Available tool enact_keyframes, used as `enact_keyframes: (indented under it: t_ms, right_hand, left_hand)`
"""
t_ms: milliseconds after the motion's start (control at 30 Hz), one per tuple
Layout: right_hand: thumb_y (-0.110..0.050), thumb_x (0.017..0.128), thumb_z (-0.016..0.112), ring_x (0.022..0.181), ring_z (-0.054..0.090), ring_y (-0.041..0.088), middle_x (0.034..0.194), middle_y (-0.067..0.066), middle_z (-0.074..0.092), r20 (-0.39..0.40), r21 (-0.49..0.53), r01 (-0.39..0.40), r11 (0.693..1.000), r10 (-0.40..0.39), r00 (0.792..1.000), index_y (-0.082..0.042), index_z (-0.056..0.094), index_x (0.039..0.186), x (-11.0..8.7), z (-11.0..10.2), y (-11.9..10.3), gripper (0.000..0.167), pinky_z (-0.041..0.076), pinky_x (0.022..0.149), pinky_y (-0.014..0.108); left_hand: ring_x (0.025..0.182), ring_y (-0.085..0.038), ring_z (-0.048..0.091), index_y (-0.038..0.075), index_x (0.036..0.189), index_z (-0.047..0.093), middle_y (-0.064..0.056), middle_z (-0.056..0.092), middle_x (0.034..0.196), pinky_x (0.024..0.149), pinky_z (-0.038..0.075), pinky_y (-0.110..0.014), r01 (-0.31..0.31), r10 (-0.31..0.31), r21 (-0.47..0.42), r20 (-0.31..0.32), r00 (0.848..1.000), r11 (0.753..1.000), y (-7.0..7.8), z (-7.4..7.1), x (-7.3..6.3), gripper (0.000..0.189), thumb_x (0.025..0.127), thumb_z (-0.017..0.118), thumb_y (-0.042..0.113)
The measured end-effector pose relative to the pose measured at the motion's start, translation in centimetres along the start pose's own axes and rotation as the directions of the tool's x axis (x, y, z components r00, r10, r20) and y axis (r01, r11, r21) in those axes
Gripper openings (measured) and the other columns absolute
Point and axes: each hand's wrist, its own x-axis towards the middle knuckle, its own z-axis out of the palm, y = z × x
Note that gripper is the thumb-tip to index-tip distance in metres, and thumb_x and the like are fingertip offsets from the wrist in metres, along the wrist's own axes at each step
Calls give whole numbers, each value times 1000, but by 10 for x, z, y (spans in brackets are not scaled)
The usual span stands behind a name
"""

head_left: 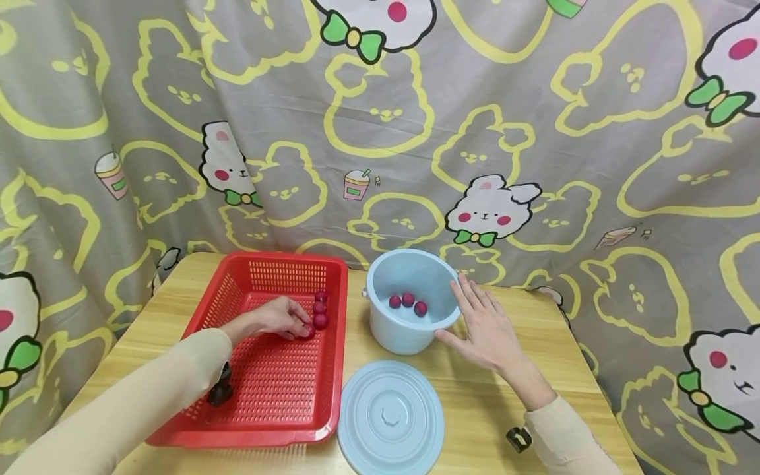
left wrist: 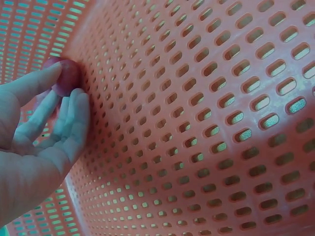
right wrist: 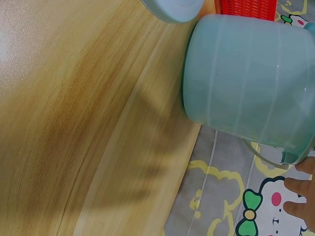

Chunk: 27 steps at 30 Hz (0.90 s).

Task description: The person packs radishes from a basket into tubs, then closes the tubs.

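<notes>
My left hand (head_left: 280, 317) reaches into the red plastic basket (head_left: 343, 330) and pinches a dark red, plum-like fruit (head_left: 308, 331) between thumb and fingers; in the left wrist view that fruit (left wrist: 71, 77) shows at the fingertips, close to the perforated basket. Along the basket's right side lie three more such fruits (head_left: 320, 320) in a row. To the right stands a light blue bucket (head_left: 394, 333) with three fruits (head_left: 408, 300) on its bottom. My right hand (head_left: 488, 330), fingers straight and spread, touches the bucket's right rim. Only its fingertips (right wrist: 296, 187) enter the right wrist view.
A round light blue lid (head_left: 410, 422) lies flat on the wooden table (head_left: 475, 422) in front of the bucket, close beside the basket. Behind the table hangs a grey patterned curtain (head_left: 404, 171). The bucket's handle (right wrist: 266, 160) hangs on its outer side.
</notes>
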Motion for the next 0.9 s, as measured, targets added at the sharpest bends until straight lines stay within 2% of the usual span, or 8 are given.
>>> enact_keyframes:
  t_ms: [200, 433, 567, 733, 900]
  right_hand:
    - [-71, 93, 62, 161, 30, 42, 176, 15, 24, 9, -5, -6, 1000, 6, 1000, -14, 23, 169, 0, 0, 1, 104, 28, 129, 66]
    - [-72, 93, 62, 161, 30, 42, 177, 14, 22, 12, -8, -4, 1000, 4, 1000, -14, 22, 169, 0, 0, 1, 104, 28, 129, 66]
    - [-71, 93, 62, 161, 30, 42, 177, 14, 22, 5, -8, 1, 1000, -1, 1000, -14, 23, 169, -1, 0, 0, 104, 29, 129, 66]
    - [-70, 93, 63, 160, 32, 43, 175, 16, 26, -18, -9, 9, 1000, -9, 1000, -13, 25, 169, -1, 1, 0, 103, 31, 127, 66]
    - [-70, 92, 63, 160, 32, 42, 176, 15, 25, -18, -8, 6, 1000, -6, 1000, -13, 24, 169, -1, 1, 0, 103, 31, 128, 65]
  left_hand:
    - [74, -8, 70, -16, 116, 67, -1, 77, 83, 73, 66, -31, -3, 3, 4, -6, 1000, 1000, -1, 2, 2, 33, 89, 77, -2]
    - [75, -10, 72, -15, 115, 67, -3, 79, 85, 74, 67, -31, -1, 1, 7, -2, 1000, 1000, 1, 0, 1, 31, 90, 77, -1]
    - [80, -15, 75, -14, 118, 68, -7, 80, 90, 81, 68, -37, -1, 1, 12, -14, 1000, 1000, 7, -6, -1, 32, 92, 77, 2]
    - [94, -27, 79, -14, 125, 66, -18, 80, 105, 93, 66, -47, -22, 22, 8, -35, 999, 1000, 18, -16, -7, 37, 96, 76, 7]
    - [102, -29, 79, -13, 129, 65, -17, 79, 113, 98, 63, -49, -62, 61, -22, -56, 997, 998, 27, -23, -9, 39, 98, 74, 9]
